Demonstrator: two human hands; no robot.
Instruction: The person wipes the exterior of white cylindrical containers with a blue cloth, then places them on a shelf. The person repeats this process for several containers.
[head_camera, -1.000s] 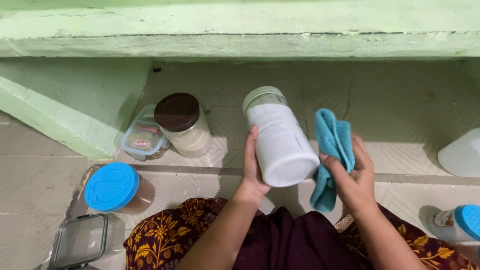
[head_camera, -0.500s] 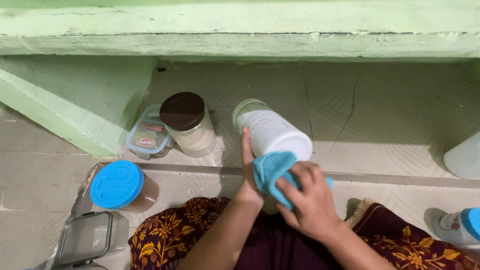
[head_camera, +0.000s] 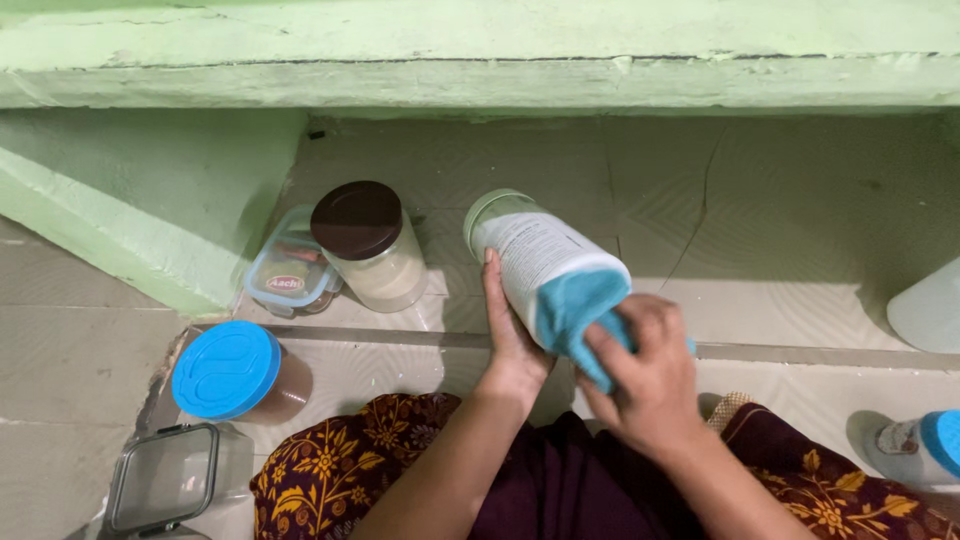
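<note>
**White jar held tilted, cloth pressed to its base**

The left hand (head_camera: 512, 345) grips the white jar (head_camera: 545, 262) from its side, tipped away over the tiled floor (head_camera: 800, 300). The right hand (head_camera: 645, 375) clutches a blue cloth (head_camera: 572, 310) against the jar's bottom end. A pale printed label wraps the jar. To the left stand a brown-lidded jar (head_camera: 368, 245) of pale powder, a small clear box (head_camera: 288, 270) with a red oval label, a blue-lidded tub (head_camera: 228, 370) and an empty clear box (head_camera: 165, 478)

A soft blue cloth (head_camera: 575, 310) rubs a smooth white plastic jar (head_camera: 540, 262); the tiled floor (head_camera: 780, 200) looks glossy.
</note>
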